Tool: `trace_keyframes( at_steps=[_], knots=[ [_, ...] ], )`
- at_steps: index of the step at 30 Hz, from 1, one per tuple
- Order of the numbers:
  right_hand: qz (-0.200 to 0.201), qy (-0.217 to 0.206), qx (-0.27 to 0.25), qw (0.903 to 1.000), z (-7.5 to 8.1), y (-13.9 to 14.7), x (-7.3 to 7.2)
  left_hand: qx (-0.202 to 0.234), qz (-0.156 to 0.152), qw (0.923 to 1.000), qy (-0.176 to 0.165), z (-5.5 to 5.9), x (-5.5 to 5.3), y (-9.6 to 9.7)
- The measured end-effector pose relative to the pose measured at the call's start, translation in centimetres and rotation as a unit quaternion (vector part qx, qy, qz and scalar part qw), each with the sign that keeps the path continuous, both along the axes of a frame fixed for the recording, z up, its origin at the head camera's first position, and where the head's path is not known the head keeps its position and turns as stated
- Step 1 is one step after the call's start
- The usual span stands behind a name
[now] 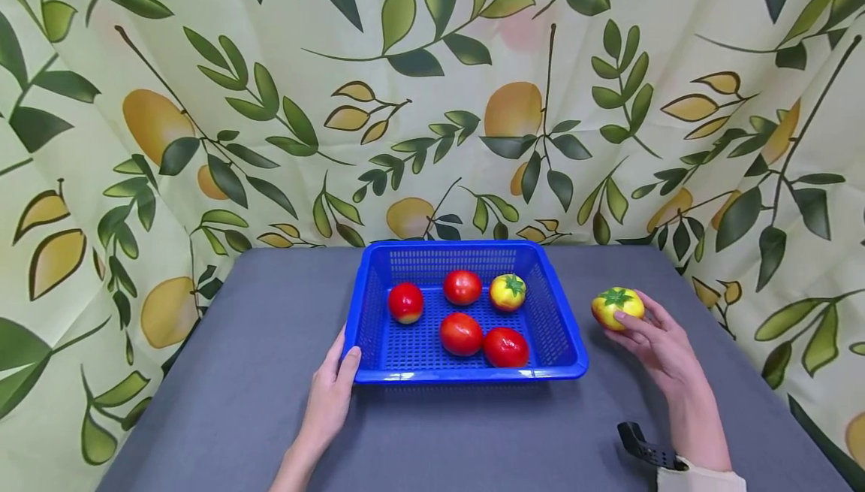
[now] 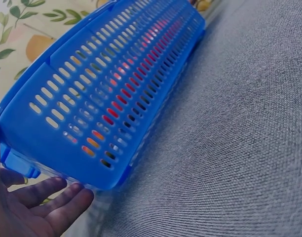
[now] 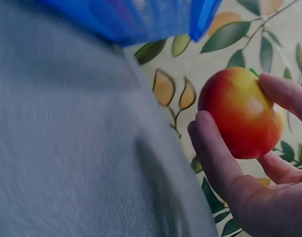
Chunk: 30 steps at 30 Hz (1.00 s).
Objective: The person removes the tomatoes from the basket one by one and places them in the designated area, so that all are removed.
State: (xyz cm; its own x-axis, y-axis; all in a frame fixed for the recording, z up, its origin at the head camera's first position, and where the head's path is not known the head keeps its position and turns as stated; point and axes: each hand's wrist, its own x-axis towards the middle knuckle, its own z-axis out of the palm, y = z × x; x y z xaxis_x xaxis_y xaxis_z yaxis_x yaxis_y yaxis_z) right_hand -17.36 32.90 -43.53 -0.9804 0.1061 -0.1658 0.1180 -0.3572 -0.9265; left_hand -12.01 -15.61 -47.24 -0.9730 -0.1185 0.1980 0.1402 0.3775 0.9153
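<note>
A blue plastic basket [image 1: 469, 376] with slotted walls sits on the grey table. My left hand [image 1: 329, 394] grips its near left corner, thumb at the rim; in the left wrist view, the fingers [image 2: 74, 202] lie beside the end wall. To the right of the basket, my right hand [image 1: 658, 342] holds a yellow-and-red tomato [image 1: 611, 306] with a green leafy top between thumb and fingers, above the table. Inside the basket are several red tomatoes [image 1: 462, 287] and one yellow tomato [image 1: 507, 293] with a green top. The right wrist view shows the held tomato's red-orange side [image 3: 240, 113].
A grey cloth-covered table [image 1: 270, 327] extends on both sides of the basket. Behind and beside it hangs a cream curtain [image 1: 432, 154] printed with leaves and fruit. A black band [image 1: 645, 448] is on the right wrist, near a light sleeve [image 1: 701, 480].
</note>
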Motion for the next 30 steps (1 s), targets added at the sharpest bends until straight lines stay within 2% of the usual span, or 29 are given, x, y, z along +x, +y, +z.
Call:
trace_keyframes(
  at_steps=[3, 6, 8, 12, 15, 17, 20, 27, 30],
  knots=[
    [0.034, -0.015, 0.052, 0.9979, -0.9, 0.6, -1.0, 0.002, 0.004, 1.0, 0.0, -0.1, 0.1, 0.0],
    [0.037, -0.024, 0.152, 0.9874, -1.7, 0.9, -2.0, -0.001, 0.004, 1.0, -0.001, -0.1, 0.1, 0.1],
    [0.042, -0.027, 0.231, 0.9716, -2.1, 1.0, -2.5, -0.002, 0.003, 1.0, -0.002, -0.1, 0.1, 0.1],
    [0.066, -0.03, 0.377, 0.9233, -2.5, 0.9, -2.9, -0.004, 0.003, 1.0, -0.002, -0.1, 0.0, 0.1],
    [0.087, -0.033, 0.43, 0.8979, -2.7, 0.8, -3.0, -0.004, 0.004, 1.0, -0.005, -0.2, 0.1, 0.0],
    [0.099, -0.033, 0.445, 0.8894, -2.6, 0.6, -3.1, -0.005, 0.006, 0.9999, -0.007, -0.1, 0.2, -0.1],
    [0.104, -0.028, 0.455, 0.8841, -2.6, 0.3, -3.2, -0.006, 0.007, 0.9999, -0.008, -0.2, 0.3, -0.2],
    [0.105, -0.028, 0.426, 0.8983, -2.4, 0.2, -3.0, -0.009, 0.007, 0.9999, -0.008, -0.1, 0.2, 0.0],
    [0.107, -0.028, 0.424, 0.899, -2.4, 0.4, -3.0, -0.012, 0.008, 0.9998, -0.01, -0.1, 0.2, 0.0]
  ],
)
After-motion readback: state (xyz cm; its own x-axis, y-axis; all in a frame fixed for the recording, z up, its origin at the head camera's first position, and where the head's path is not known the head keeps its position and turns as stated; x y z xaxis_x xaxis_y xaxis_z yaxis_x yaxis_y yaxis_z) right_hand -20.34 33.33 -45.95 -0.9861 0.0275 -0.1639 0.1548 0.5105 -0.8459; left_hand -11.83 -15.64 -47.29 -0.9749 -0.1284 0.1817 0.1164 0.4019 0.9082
